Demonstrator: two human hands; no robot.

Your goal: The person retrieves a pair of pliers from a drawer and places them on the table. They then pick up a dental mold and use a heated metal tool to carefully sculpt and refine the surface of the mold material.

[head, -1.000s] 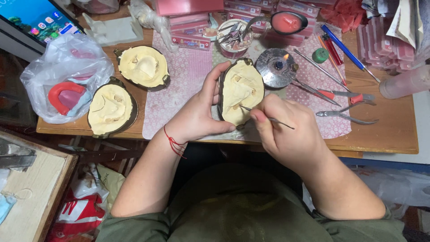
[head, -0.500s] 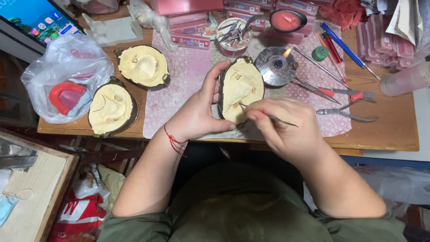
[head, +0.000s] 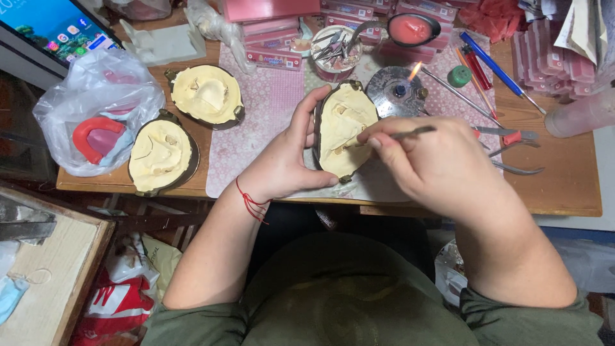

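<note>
Left hand [head: 282, 163] cupping oval plaster-filled metal flask [head: 344, 131]; right hand [head: 435, 163] pinching thin steel carving tool [head: 410, 134] against plaster. Slip risks gouging; lit burner [head: 400, 90] close by.

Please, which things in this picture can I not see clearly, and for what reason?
- Tool tip, head view: too small to tell if it touches the plaster in the held flask.
- Flask's right edge: hidden by the right hand.
- Its underside: hidden by the left hand.
- Tablet: cut off by the top-left edge.
</note>
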